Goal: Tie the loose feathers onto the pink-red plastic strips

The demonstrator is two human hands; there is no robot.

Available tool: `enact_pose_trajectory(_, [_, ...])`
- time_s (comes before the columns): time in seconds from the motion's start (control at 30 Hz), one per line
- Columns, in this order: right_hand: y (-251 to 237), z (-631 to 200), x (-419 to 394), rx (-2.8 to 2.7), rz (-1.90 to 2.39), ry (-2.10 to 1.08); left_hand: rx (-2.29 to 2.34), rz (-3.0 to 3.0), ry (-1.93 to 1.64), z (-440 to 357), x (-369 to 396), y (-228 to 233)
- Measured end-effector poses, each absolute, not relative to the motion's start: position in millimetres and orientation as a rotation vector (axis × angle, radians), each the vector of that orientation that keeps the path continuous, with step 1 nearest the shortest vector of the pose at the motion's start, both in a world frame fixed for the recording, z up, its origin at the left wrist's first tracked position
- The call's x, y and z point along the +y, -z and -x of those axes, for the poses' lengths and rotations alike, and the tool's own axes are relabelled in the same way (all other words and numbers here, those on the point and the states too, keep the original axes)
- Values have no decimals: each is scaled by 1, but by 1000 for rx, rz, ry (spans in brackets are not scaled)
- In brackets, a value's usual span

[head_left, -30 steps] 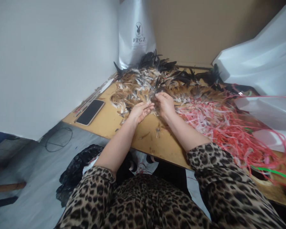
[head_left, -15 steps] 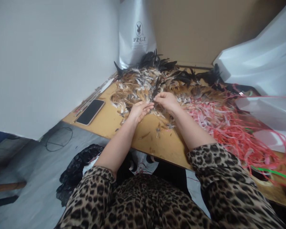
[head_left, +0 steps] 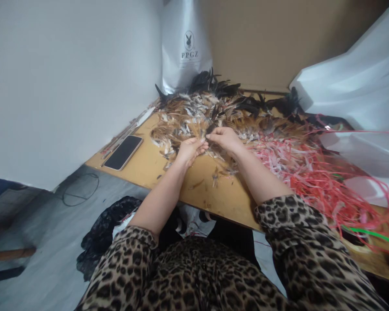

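Brown and black feathers (head_left: 194, 114) lie heaped on the wooden table (head_left: 214, 194) at the frame's centre. Left hand (head_left: 189, 150) and right hand (head_left: 225, 139) meet at the heap's near edge, fingertips pinched on feathers. Red plastic strips (head_left: 311, 177) spread to the right; a phone (head_left: 123, 152) lies left.

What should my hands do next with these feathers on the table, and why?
Probably draw the right hand back toward you to pull the pinched feathers free. Both hands meet at the near edge of the feather pile, the left hand closed on a small bunch, and bare table lies just in front.
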State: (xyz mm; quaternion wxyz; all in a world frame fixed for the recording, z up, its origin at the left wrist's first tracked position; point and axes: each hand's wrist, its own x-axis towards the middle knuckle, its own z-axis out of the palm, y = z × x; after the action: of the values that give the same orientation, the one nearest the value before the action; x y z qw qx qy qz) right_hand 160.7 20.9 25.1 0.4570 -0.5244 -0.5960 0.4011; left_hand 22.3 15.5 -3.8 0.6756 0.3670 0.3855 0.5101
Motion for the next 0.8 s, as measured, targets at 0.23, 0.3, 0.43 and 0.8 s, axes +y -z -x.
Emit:
enact_pose_trajectory(0.23, [-22,-161,21,-1372,1217,-1126,864,-909,-1078,-21,13,3])
enact_pose_trajectory(0.3, [-21,-160,20,-1347,1221,-1137,850,-918,-1053,-21,13,4])
enact_pose_trajectory(0.43, [-22,-158,19,-1355,1243,-1093,853,-927,-1023,-21,13,4])
enact_pose_trajectory(0.8, [-19,-158,20,-1240,1165,-1281,761,-947,-968,-21,11,4])
